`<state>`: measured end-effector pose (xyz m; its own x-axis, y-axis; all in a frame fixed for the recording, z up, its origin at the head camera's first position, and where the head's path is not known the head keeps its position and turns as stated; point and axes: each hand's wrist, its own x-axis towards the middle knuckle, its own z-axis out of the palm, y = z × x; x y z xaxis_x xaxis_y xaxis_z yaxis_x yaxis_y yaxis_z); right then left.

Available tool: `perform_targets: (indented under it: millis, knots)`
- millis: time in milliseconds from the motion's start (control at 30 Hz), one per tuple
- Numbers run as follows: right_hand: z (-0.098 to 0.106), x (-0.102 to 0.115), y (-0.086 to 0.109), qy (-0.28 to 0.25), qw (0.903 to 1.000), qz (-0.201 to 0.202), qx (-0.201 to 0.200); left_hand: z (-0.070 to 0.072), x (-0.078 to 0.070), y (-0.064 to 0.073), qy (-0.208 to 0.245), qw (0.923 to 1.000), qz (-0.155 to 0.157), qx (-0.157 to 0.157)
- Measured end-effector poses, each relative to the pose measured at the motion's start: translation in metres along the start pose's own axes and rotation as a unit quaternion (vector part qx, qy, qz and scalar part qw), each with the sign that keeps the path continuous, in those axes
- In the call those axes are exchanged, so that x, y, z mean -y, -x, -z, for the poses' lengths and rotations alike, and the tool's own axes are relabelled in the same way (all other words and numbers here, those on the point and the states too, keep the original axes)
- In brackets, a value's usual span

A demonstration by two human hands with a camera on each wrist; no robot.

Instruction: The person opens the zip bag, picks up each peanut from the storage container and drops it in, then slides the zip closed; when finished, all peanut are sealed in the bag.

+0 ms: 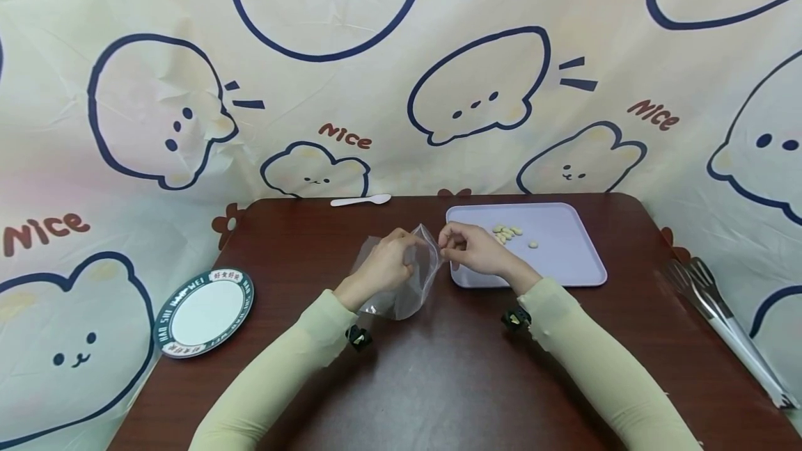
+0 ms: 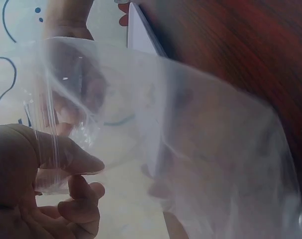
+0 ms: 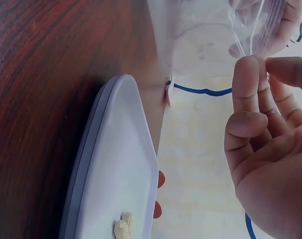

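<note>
Clear plastic bag held at its mouth between two hands. The left hand (image 1: 383, 263) pinched one side of the bag (image 1: 404, 303) near the ridged closure lines, its thumb and fingertips closing on the film and the other fingers curled loosely beneath. The right hand (image 1: 474, 250) pinched the opposite corner of the mouth between thumb and forefinger, with its remaining fingers bent behind the grip. The bag thus lay directly between the two sets of fingers, its body hanging below and toward the near side of the left fingertips, its mouth gaping toward the right ones.

Just beyond and to the right of the right fingers lay a pale lilac tray (image 1: 573, 252), partly overlapped by that hand in the head view. Small pale peanut-like pieces (image 3: 122, 230) rested on it, most in a cluster near the right knuckles and one slightly apart. Farther out from the left fingertips, at the far table edge, lay a white spoon (image 1: 360, 201). A green-rimmed plate (image 1: 209, 312) stood well to the left of the left fingers, and metal tongs (image 1: 720, 326) lay well to the right of the right fingers. All rested on a dark reddish-brown table (image 1: 426, 381).
</note>
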<state>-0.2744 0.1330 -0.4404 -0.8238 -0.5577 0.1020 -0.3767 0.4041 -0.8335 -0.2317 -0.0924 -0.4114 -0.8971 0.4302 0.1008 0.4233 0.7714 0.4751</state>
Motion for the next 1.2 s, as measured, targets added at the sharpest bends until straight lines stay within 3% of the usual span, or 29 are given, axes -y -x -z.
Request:
perform_targets:
  millis: [300,533,967,1200]
  knots:
    - [-0.002,0.001,0.000,0.027,0.9985,-0.040,0.025,0.001,-0.003,0.000,-0.009,0.9999,0.012,-0.002]
    - [-0.004,-0.004,-0.002,0.034,0.9971,-0.012,0.068,-0.002,-0.005,-0.001,-0.014,0.9997,0.020,0.010]
    - [-0.001,0.002,0.001,0.039,0.9976,-0.016,0.054,-0.012,-0.002,-0.006,-0.048,0.9983,0.002,0.033]
    - [0.005,0.005,0.004,0.050,0.9979,-0.021,0.037,-0.008,0.001,-0.003,-0.022,0.9966,0.026,0.075]
